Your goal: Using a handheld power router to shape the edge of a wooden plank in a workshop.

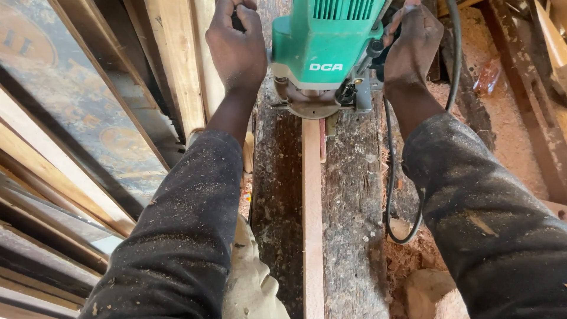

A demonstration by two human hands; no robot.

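A green electric router (323, 47) with a grey round base stands on a narrow pale wooden strip (312, 224). The strip lies lengthwise on a rough, dark, weathered beam (351, 201). My left hand (237, 50) is closed around the router's left handle. My right hand (411, 44) is closed around its right handle. Both sleeves are dark and dusted with sawdust. The cutter under the base is hidden.
The router's black power cord (392, 195) loops down the beam's right side. Planks and framed boards (171, 65) lean at the left. Sawdust and shavings (508, 112) cover the ground at right, along with dark timbers. A pale cloth (251, 283) lies by my left arm.
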